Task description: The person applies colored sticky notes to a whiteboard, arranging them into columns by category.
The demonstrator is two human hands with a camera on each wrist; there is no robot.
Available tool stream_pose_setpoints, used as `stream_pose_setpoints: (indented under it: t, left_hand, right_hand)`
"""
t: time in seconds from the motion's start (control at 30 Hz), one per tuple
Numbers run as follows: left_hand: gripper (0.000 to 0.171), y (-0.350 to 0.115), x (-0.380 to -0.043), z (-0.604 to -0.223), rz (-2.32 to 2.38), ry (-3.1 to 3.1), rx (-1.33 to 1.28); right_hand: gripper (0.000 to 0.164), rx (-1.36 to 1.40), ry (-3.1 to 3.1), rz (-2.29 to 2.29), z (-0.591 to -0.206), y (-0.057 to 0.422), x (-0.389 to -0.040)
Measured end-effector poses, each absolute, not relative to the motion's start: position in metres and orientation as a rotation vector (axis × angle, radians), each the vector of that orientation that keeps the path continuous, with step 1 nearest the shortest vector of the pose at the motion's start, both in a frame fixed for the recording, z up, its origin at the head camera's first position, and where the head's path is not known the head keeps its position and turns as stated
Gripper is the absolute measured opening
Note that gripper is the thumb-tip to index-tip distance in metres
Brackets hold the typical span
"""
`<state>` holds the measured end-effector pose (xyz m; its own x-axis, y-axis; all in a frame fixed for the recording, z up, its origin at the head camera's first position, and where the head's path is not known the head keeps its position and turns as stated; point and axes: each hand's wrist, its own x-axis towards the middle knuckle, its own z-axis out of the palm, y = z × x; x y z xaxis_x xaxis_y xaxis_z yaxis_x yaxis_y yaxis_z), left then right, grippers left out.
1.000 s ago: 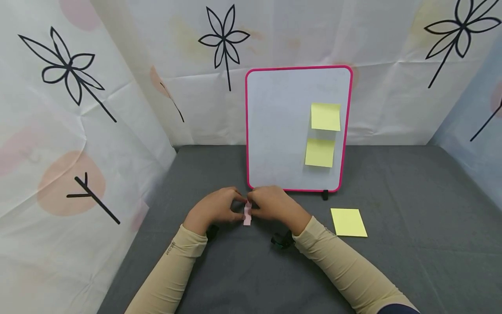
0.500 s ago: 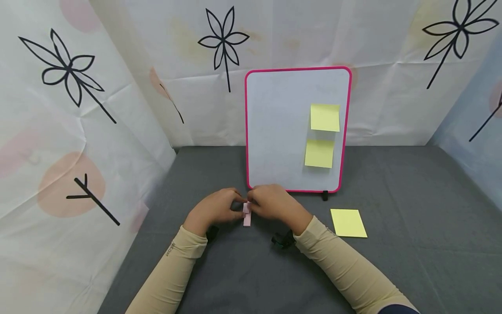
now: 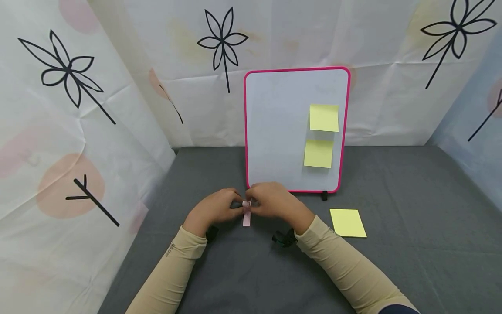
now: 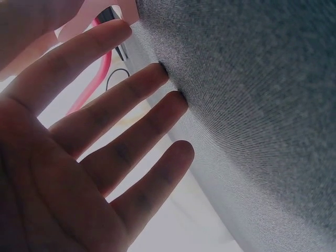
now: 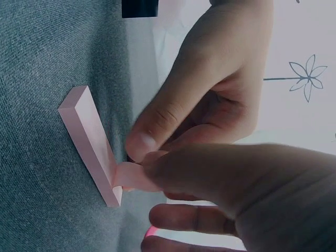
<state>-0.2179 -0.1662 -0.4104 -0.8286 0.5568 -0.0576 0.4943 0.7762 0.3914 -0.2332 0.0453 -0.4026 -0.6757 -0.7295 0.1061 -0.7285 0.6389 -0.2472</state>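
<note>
A narrow pink sticky-note pad [image 5: 86, 139] lies on the grey cloth in front of the board. Its top sheet [image 5: 134, 176] bends up from one end. My right hand [image 3: 274, 200] pinches this sheet between thumb and fingers, seen close in the right wrist view. From the other side, my left hand [image 3: 215, 207] brings thumb and index finger together at the same sheet. In the left wrist view, the left hand's other fingers [image 4: 139, 136] stretch out beside the cloth.
Behind the hands stands a pink-framed whiteboard [image 3: 278, 131]. An upper yellow sticky note [image 3: 323, 117] and a lower yellow sticky note [image 3: 318, 153] are on its right side. A yellow sticky-note pad [image 3: 348, 223] lies on the grey cloth at right.
The right hand has shifted very slightly upward at the pink pad, and its bent sheet has changed position between the fingers. The left hand stays nearly in place.
</note>
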Motion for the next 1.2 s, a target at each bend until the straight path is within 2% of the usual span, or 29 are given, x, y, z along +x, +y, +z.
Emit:
stream_pose_setpoints:
  t: [0.47, 0.77, 1.2]
  left_hand:
    - [0.020, -0.1657, -0.2173, -0.4106, 0.546, 2.800, 0.793]
    - [0.020, -0.1658, -0.2169, -0.4105, 0.556, 2.812, 0.794]
    - [0.020, -0.1653, -0.2154, -0.4086, 0.546, 2.827, 0.783]
  right_hand:
    - [0.011, -1.396, 2.871, -0.500, -0.4026, 0.0466, -0.2322]
    - [0.004, -1.460, 2.910, -0.542, -0.4022, 0.0455, -0.2316]
    - [0.006, -1.470, 2.910, -0.577, -0.4046, 0.0453, -0.2339]
